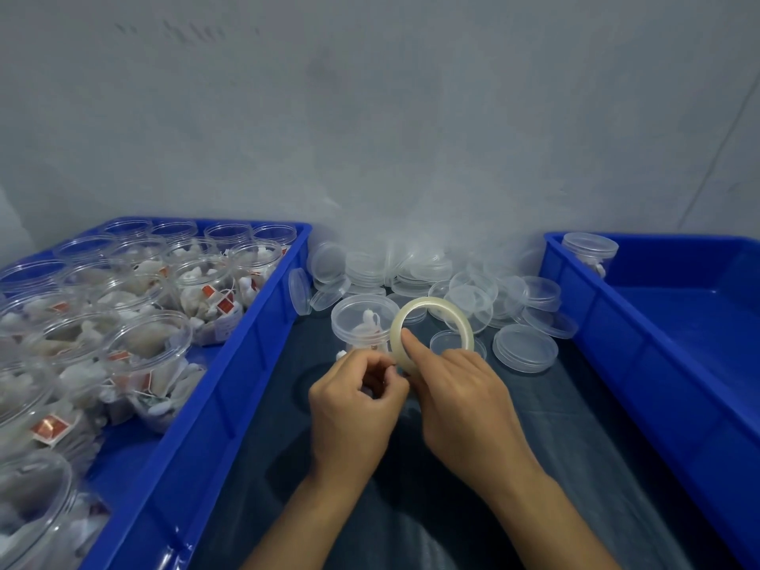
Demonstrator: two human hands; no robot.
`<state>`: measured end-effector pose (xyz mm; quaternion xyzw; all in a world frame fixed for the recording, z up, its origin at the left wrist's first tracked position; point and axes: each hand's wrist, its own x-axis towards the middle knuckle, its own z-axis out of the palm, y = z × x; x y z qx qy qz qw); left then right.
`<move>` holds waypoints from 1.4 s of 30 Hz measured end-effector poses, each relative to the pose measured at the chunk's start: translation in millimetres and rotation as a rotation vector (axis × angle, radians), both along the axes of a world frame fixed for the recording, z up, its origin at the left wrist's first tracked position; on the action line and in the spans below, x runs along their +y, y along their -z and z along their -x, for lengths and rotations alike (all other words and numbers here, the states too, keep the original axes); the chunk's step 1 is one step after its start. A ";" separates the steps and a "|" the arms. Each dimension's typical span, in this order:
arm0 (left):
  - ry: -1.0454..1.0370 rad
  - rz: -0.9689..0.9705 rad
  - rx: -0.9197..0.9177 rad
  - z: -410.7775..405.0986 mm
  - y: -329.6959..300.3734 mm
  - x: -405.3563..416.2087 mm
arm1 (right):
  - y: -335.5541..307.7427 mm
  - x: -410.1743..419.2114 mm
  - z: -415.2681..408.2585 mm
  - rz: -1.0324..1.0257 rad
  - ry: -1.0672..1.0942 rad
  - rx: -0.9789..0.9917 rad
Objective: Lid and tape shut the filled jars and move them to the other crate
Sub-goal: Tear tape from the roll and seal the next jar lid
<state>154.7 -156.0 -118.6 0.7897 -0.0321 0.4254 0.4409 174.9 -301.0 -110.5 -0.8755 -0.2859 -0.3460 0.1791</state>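
Note:
A clear lidded jar (364, 322) with white contents stands on the dark table between two blue crates. My right hand (460, 392) holds a roll of clear tape (432, 322) upright, its index finger laid against the roll's inner edge. Just left of it, my left hand (353, 401) has its fingers curled and pinches at the roll's lower edge, where the tape end seems to be; the end itself is too small to make out. Both hands are just in front of the jar. The left crate (230, 388) holds several open filled jars (152, 343). The right crate (641, 364) holds one lidded jar (590, 250).
A heap of loose clear lids (464, 290) lies against the grey wall behind the jar. More lids (524, 347) sit flat to the right of my hands. The dark table surface (473, 508) runs between the crates toward me.

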 end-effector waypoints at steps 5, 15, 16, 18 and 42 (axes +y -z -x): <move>0.014 0.040 0.023 -0.4 1.8 -1.2 | -3.3 0.5 4.9 -0.023 0.039 -0.010; 0.026 0.023 0.002 -1.5 3.1 -4.3 | -10.0 0.5 8.0 -0.131 0.144 -0.038; 0.028 0.013 -0.003 -1.5 3.5 -4.7 | -9.6 0.0 7.7 -0.139 0.147 -0.037; 0.035 0.002 -0.004 -1.9 4.9 -4.6 | -9.2 -0.5 7.1 -0.141 0.154 -0.046; -0.084 0.097 -0.062 -12.9 9.9 10.1 | -3.4 0.4 1.2 -0.132 0.171 -0.074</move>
